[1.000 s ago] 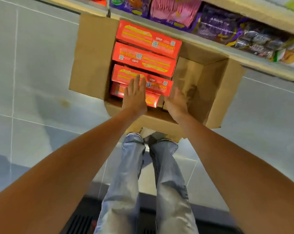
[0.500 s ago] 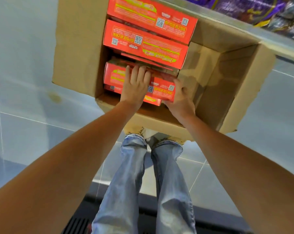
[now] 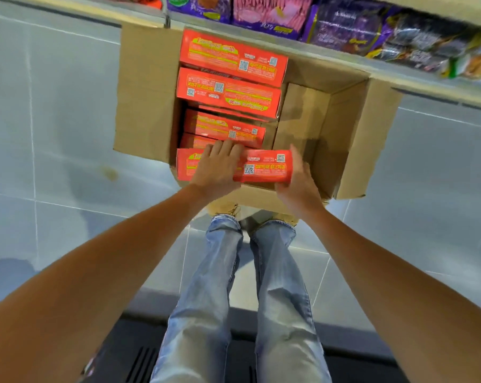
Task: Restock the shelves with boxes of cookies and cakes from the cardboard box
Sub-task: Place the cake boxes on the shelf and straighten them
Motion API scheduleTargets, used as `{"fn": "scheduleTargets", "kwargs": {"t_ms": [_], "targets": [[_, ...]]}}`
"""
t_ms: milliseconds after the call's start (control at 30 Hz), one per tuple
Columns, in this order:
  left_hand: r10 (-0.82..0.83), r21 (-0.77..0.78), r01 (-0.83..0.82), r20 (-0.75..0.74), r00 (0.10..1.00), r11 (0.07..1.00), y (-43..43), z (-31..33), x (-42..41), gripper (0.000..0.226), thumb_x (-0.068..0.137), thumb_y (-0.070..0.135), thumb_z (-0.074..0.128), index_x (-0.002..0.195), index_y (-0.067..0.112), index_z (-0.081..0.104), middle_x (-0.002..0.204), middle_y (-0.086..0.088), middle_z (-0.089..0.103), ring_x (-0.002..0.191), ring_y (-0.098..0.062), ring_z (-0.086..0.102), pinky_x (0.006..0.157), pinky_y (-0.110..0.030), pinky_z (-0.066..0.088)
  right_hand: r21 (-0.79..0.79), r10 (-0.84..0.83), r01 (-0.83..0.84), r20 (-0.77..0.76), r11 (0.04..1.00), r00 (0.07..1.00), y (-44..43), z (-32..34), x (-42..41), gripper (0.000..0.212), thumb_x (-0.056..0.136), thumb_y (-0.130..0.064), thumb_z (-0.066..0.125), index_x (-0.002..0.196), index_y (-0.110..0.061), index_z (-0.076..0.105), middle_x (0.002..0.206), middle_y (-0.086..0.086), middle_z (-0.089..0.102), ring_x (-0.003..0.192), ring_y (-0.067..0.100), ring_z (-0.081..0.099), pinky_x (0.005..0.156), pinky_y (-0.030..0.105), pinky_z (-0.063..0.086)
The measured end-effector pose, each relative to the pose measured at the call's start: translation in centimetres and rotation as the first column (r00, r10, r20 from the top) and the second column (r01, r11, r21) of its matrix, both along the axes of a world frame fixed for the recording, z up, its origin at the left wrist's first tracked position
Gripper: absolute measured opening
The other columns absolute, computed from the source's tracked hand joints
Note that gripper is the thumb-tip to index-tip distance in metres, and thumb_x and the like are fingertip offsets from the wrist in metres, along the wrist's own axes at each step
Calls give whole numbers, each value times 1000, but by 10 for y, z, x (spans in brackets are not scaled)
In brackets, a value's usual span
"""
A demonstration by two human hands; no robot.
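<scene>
Both hands hold one red box (image 3: 264, 168) at the near edge of the open cardboard box (image 3: 148, 92), which stands on the tiled floor (image 3: 54, 106). The left hand (image 3: 218, 168) lies across the top of it, fingers bent over its far edge. The right hand (image 3: 297, 181) grips its right end. Other red boxes (image 3: 228, 89) fill the left side of the cardboard box (the lower ones partly hidden). Just beyond is a shelf (image 3: 344, 59) with purple and pink snack packets (image 3: 344, 23). Legs in jeans (image 3: 225, 272) show below.
</scene>
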State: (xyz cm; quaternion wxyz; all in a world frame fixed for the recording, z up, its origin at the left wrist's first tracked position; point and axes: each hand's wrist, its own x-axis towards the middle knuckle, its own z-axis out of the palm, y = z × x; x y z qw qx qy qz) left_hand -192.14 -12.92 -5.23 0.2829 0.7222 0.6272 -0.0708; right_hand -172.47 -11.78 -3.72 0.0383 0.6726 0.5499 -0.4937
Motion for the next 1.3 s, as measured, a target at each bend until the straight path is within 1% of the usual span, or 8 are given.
{"fn": "scheduleTargets", "kwargs": {"t_ms": [200, 300, 433, 667, 867, 1000, 1100, 1300], "targets": [[531, -594, -262, 337, 778, 761, 28, 79, -7, 30, 81, 30, 72, 106, 16, 62, 95, -3, 66, 74, -13, 62, 68, -25, 52, -36, -475, 473, -58, 880, 878, 19, 42, 25, 105, 69, -42, 72, 151, -11, 14, 146, 16, 40, 134, 28, 41, 111, 45, 35], [680, -719, -277, 357, 640, 638, 27, 114, -3, 28, 86, 35, 66, 108, 18, 64, 100, -2, 69, 83, -15, 67, 79, -29, 55, -179, -609, 586, -127, 790, 783, 20, 55, 46, 123, 46, -73, 72, 146, -17, 28, 142, 8, 48, 128, 24, 49, 107, 44, 40], [726, -786, -267, 305, 617, 557, 26, 156, 11, 38, 87, 48, 58, 114, 21, 60, 108, 0, 69, 96, -19, 68, 86, -32, 52, -520, -715, 524, -285, 675, 638, 17, 120, 52, 71, 78, -60, 64, 136, -23, 46, 129, 6, 61, 110, 27, 62, 95, 47, 49], [700, -770, -181, 420, 577, 611, 14, 243, 47, 18, 92, 42, 52, 107, 33, 57, 99, 4, 72, 85, -14, 71, 72, -27, 56, -500, -735, 540, -410, 677, 541, 10, 215, 75, 22, 94, -35, 54, 106, -18, 60, 94, 3, 68, 89, 20, 67, 74, 41, 58], [466, -590, -124, 474, 746, 798, 6, 329, 49, 29, 92, 38, 55, 118, 24, 53, 104, 0, 68, 92, -22, 69, 80, -36, 57, -422, -655, 501, -488, 755, 577, 2, 300, 78, 16, 93, -31, 56, 107, -21, 58, 97, 1, 66, 91, 19, 64, 84, 40, 53], [350, -412, -151, 465, 813, 899, 8, 402, 49, 27, 93, 37, 54, 119, 26, 52, 98, 6, 64, 80, -10, 64, 64, -22, 50, -265, -592, 539, -502, 799, 631, 3, 356, 80, 47, 89, -25, 63, 132, -13, 46, 111, 7, 61, 94, 24, 61, 78, 35, 52], [243, -317, -114, 405, 881, 942, 22, 460, 41, 36, 91, 38, 57, 126, 29, 51, 104, 2, 67, 79, -11, 66, 65, -24, 53, -54, -543, 609, -521, 791, 659, 16, 410, 80, 76, 86, -23, 69, 148, -15, 25, 142, 10, 44, 124, 28, 50, 92, 39, 47], [19, -74, -1, 256, 966, 997, 38, 567, 43, 58, 91, 38, 57, 143, 22, 37, 124, -2, 58, 99, -19, 60, 82, -29, 45, 297, -105, 261, -452, 918, 886, 41, 526, 74, 71, 80, -58, 64, 136, -17, 46, 134, 6, 52, 119, 26, 54, 99, 41, 46]]}}
